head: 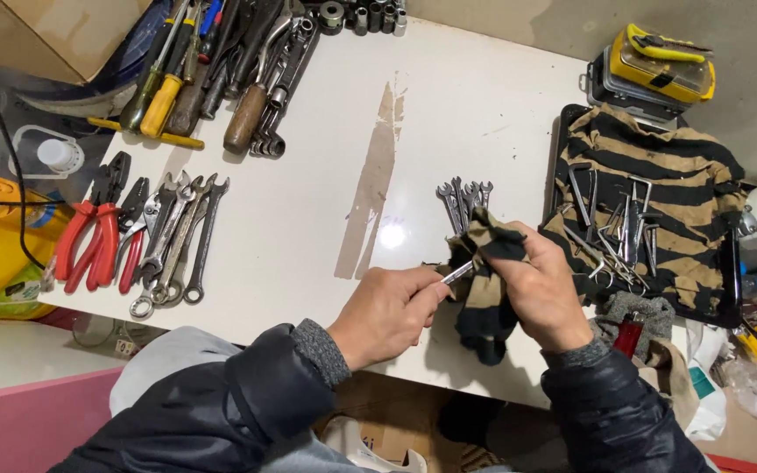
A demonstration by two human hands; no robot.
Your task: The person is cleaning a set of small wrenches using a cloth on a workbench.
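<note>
My left hand (pixel 389 313) pinches one end of a small metal wrench (pixel 457 272) over the near edge of the white table (pixel 326 175). My right hand (pixel 541 289) grips a striped tan-and-black rag (pixel 486 263) wrapped around the wrench's other end. Just beyond my hands, a fanned row of small wrenches (pixel 463 200) lies on the table.
Red-handled pliers (pixel 94 232) and several wrenches (pixel 177 241) lie at the left. Screwdrivers and a wooden-handled tool (pixel 247 114) sit at the far left. A striped cloth with hex keys (pixel 624 223) covers a tray at the right. A yellow case (pixel 663 61) stands behind it.
</note>
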